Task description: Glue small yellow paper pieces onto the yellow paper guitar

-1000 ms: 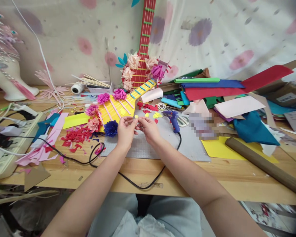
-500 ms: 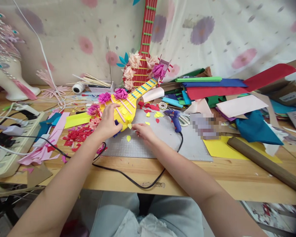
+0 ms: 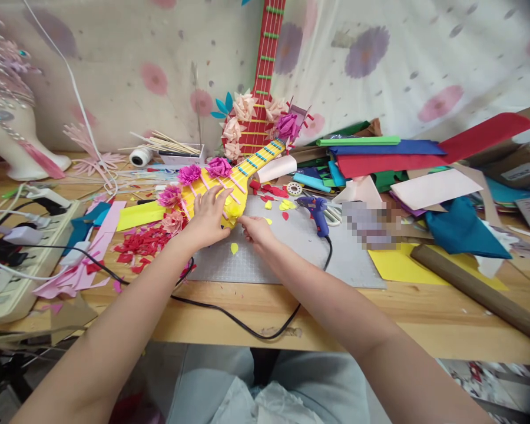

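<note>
A yellow model lute (image 3: 242, 184) with pink and blue bars lies tilted on the grey cutting mat (image 3: 274, 265). Magenta and pink paper flowers line its left edge, and a yellow paper flower (image 3: 233, 207) sits on its lower body. My left hand (image 3: 209, 221) rests over the lute's body with fingers spread, fingertips near the yellow flower. Beside that flower's lower right edge, my right hand (image 3: 257, 231) is closed in a pinch; the yellow petal there is mostly hidden by the fingers. A loose yellow petal (image 3: 234, 248) lies on the mat below.
A blue glue gun (image 3: 315, 213) lies right of my hands, its black cord (image 3: 229, 315) looping across the front. A red model lute (image 3: 251, 132) stands behind. Red scraps (image 3: 145, 244) and a power strip (image 3: 30, 277) are left; coloured paper (image 3: 388, 162) is piled right.
The petal in my right hand has come up against the yellow flower. My left hand has shifted right, its fingers now spread near the flower. The camera view has moved slightly.
</note>
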Demonstrator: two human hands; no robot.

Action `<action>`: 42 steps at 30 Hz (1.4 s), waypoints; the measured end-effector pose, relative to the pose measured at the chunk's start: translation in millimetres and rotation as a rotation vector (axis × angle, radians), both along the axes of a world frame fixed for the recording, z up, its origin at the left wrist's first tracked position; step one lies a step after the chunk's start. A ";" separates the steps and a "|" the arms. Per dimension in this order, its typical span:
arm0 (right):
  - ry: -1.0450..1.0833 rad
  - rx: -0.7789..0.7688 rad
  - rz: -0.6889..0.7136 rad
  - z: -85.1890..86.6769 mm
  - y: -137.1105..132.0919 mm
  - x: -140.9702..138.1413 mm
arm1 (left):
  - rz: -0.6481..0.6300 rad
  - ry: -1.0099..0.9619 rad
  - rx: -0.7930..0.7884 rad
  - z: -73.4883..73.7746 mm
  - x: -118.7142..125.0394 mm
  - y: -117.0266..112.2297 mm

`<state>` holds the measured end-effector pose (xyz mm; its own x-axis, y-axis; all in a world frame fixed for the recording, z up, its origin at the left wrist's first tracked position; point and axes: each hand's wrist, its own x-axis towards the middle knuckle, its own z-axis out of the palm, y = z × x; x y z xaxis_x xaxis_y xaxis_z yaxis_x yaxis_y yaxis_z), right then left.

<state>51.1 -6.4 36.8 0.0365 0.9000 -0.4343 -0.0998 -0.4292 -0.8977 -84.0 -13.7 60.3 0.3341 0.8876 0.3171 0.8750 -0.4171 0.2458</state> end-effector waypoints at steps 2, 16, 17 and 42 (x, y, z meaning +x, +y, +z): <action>0.015 0.004 0.011 0.6 0.3 -0.3 | -0.005 0.006 0.003 -0.3 0.5 2.2; 0.113 -0.060 0.054 6.6 -2.5 0.5 | 0.001 0.015 0.039 -4.9 2.1 6.2; 0.112 -0.062 0.052 6.7 -2.2 0.2 | 0.000 0.019 0.047 -4.5 2.9 6.9; 0.134 -0.027 0.020 7.2 -3.3 9.1 | -0.034 0.086 0.150 -1.5 10.0 16.4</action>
<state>60.2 -9.7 43.9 -0.0412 0.8880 -0.4580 -0.2092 -0.4559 -0.8651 -74.0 2.7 58.9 0.3944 0.8204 0.4139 0.8749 -0.4730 0.1039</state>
